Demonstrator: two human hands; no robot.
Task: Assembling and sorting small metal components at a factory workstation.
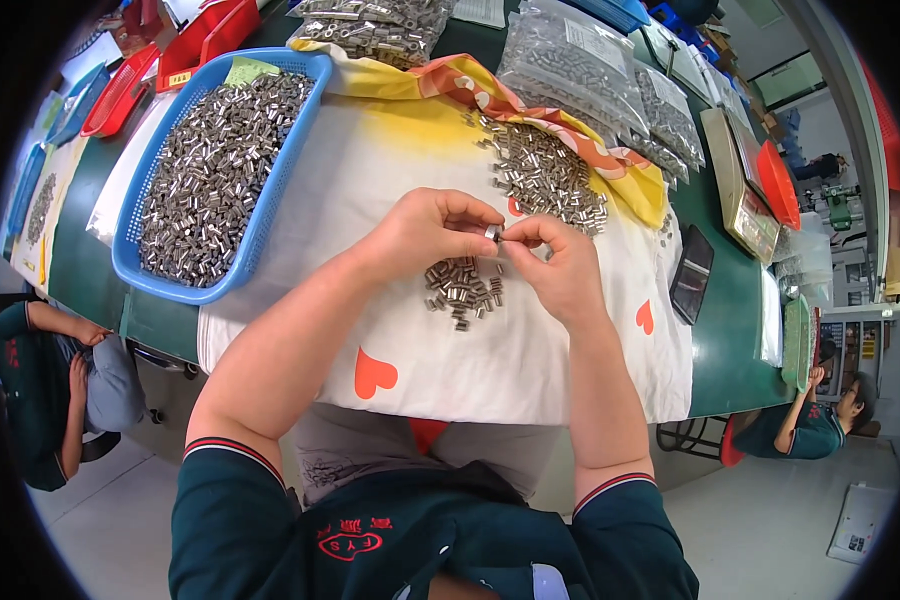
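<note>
Head view: left hand (425,232) and right hand (555,262) pinch small metal sleeve (493,233), mostly hidden by fingertips.

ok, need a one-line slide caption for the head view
Both hands, left hand and right hand, pinch one small metal sleeve above a small pile of sleeves on a white cloth.

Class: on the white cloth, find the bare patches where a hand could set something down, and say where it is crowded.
Bare cloth lies between the blue basket and the far pile of metal sleeves, and along the near edge by the orange hearts. Crowded: the small pile under both hands.
</note>
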